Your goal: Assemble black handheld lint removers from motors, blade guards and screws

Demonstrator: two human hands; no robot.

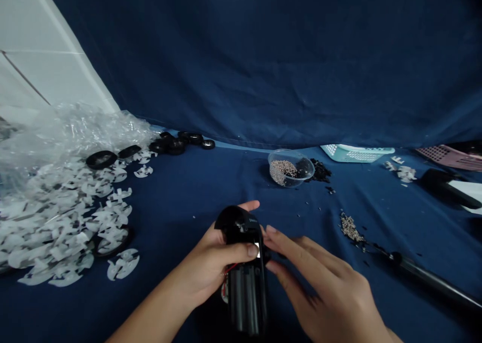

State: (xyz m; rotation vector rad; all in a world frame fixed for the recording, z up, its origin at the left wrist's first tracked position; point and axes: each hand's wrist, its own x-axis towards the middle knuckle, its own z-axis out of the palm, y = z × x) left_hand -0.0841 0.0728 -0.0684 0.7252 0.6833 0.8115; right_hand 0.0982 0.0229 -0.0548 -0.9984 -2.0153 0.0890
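Note:
My left hand point(211, 262) is wrapped round a black plastic device housing point(246, 293), its thumb lying across the middle. The housing has a curved top with small lettering, a long ribbed hollow in its lower half and a red wire point(230, 268) at its left side. A small white patch shows beside my thumb. At the housing's right edge, my right hand point(324, 288) has its thumb and index fingertip close together around a dark spot. Whether that is a separate small part or the housing's own edge, I cannot make out.
White plastic pieces point(56, 217) are heaped at left by clear plastic wrap point(75, 132) and black round caps point(175, 144). A clear bowl point(307, 169) holds small screws. Loose screws point(350, 227) lie near a black electric screwdriver point(425, 272). Behind are a turquoise basket point(357, 153) and pink basket point(448, 157).

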